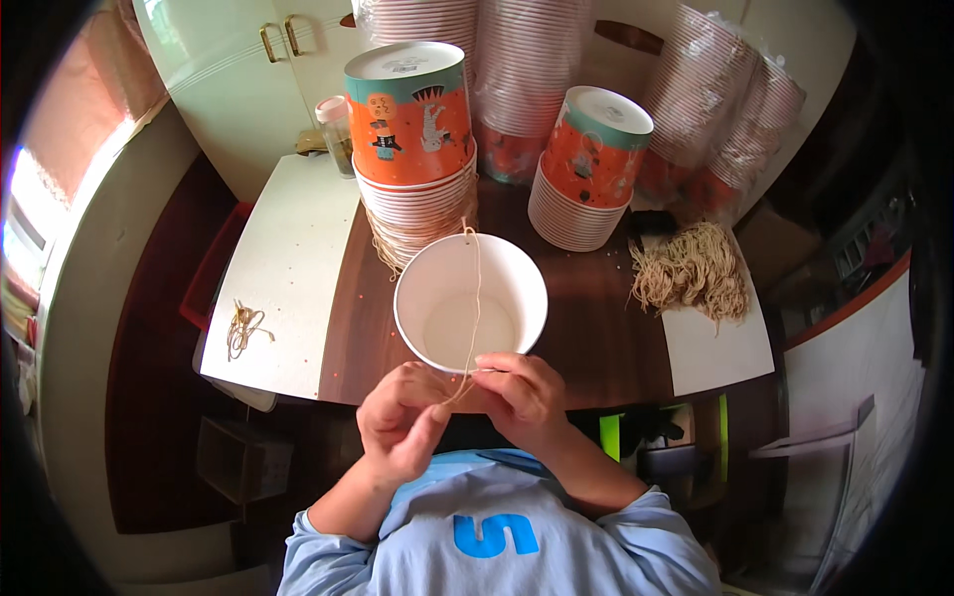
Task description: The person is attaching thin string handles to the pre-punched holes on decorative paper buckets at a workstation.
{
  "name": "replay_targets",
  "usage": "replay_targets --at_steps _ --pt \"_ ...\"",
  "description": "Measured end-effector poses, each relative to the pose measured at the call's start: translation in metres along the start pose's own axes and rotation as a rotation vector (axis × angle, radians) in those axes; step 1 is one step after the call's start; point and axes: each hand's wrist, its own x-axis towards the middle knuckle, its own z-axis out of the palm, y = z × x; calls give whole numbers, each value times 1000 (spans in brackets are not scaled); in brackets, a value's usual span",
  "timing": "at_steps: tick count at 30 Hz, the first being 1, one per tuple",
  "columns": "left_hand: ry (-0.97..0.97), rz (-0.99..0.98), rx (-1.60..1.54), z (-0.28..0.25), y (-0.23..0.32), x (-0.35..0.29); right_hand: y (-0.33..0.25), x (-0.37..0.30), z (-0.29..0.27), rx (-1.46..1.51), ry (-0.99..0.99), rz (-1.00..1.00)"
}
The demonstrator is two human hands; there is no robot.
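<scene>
A white paper bucket [417, 298] stands on the brown table in front of me, its open mouth facing up. A thin tan string [479, 288] is fastened at its far rim and runs across the mouth to the near rim. There my left hand [405, 417] and my right hand [519, 392] meet, fingertips pinched together on the string. A short length of it shows between the two hands. Fingers partly hide the bucket's near rim and whatever loop or knot lies there.
Behind stand a tall stack of orange and green buckets [412, 119] and a shorter stack [596, 159], both upside down. Plastic-wrapped bucket stacks [696, 89] rise at the back. A bundle of strings [691, 273] lies right, a few loose strings [243, 328] left. A jar [336, 134] stands far left.
</scene>
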Motion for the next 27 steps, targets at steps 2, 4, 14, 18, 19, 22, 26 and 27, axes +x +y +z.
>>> replay_targets --at_steps 2,4,14,18,19,22,26,27 --pt "-11 -52 -208 -5 5 3 -7 5 -5 -8 -31 -1" --pt "44 -245 -508 1 8 9 -11 10 -7 -18 -65 9" --pt "-31 -418 -806 -31 -25 16 8 66 -34 -144 -171 37" --pt "-190 -371 -871 -36 -32 12 64 103 -33 -414 -325 248" --pt "-214 -370 -884 -32 -30 13 85 105 -33 -486 -356 249" --pt "-280 -339 -577 -49 -30 1 106 116 -30 -134 -769 473" --pt "-18 -398 -90 -69 -13 -1 62 97 -44 -167 -202 78" --pt "158 -465 -74 -72 -13 -3 43 96 -49 -105 -71 -20"
